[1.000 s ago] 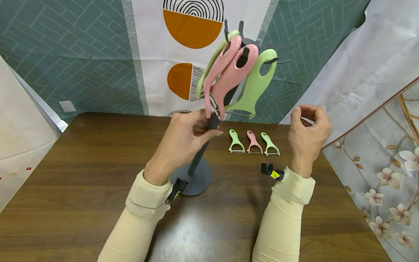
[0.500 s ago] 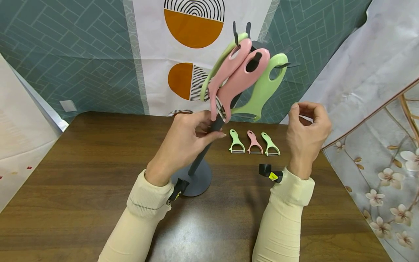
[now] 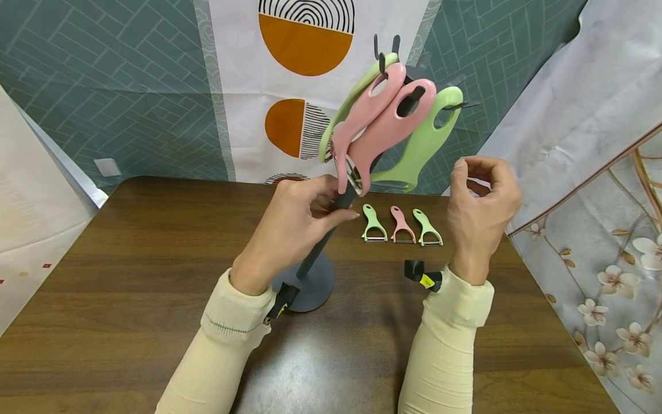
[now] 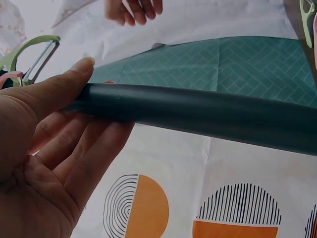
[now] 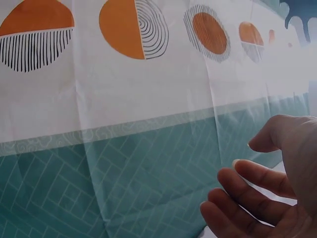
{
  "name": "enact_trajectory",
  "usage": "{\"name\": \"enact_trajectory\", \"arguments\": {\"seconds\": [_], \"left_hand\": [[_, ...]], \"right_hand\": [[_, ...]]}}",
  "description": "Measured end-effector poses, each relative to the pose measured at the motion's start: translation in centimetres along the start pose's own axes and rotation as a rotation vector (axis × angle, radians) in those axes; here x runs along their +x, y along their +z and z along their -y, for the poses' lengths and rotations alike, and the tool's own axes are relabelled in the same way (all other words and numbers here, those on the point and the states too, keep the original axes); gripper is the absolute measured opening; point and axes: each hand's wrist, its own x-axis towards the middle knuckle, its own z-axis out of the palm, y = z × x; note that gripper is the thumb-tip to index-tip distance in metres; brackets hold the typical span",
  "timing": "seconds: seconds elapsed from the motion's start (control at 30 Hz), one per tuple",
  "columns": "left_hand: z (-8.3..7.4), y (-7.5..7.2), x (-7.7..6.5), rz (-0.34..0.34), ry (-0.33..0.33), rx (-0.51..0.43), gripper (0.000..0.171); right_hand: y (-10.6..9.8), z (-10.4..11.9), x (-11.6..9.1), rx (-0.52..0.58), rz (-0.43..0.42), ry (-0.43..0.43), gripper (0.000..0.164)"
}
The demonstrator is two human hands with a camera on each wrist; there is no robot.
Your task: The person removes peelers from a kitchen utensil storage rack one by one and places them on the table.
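My left hand grips the dark grey pole of a stand just below its hanging peelers. In the left wrist view, thumb and fingers lie on opposite sides of the pole. Hooks at the top carry a front pink peeler, a second pink peeler beside it, a green peeler on the right and another green peeler at the left, partly covered. To the right of the stand, my right hand is raised, fingers loosely bent, holding nothing.
The round stand base is on the brown wooden table. Near the back edge lie a green peeler, a pink peeler and another green peeler in a row. Behind hangs a patterned cloth; a floral panel stands right.
The top of the stand with its peelers has shifted right and slightly down, while its base barely moved. My left hand keeps its grip; my right hand has drifted slightly left and up.
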Motion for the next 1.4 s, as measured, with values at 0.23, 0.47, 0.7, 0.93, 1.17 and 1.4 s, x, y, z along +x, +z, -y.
{"name": "enact_trajectory", "arguments": {"seconds": [0.23, 0.47, 0.7, 0.93, 1.17, 1.4], "left_hand": [[-0.1, 0.1, 0.0, 0.002, 0.023, -0.018, 0.024], [-0.1, 0.2, 0.0, -0.001, 0.048, -0.001, 0.023], [0.0, 0.2, 0.0, 0.002, 0.049, -0.003, 0.023], [-0.1, 0.2, 0.1, 0.005, 0.048, 0.001, 0.023], [-0.2, 0.3, 0.0, 0.012, 0.032, 0.003, 0.023], [-0.3, 0.4, 0.0, 0.014, 0.025, 0.006, 0.024]], "right_hand": [[0.4, -1.3, 0.2, 0.017, 0.029, -0.049, 0.015], [0.5, -1.2, 0.0, 0.035, 0.058, -0.098, 0.018], [0.5, -0.5, -0.3, 0.056, 0.072, -0.136, 0.016], [0.9, 0.3, -0.7, 0.088, 0.098, -0.124, 0.013], [1.1, 0.8, -1.1, 0.09, 0.113, -0.153, 0.014], [1.2, 1.5, -1.5, 0.138, 0.104, -0.176, 0.016]]}}
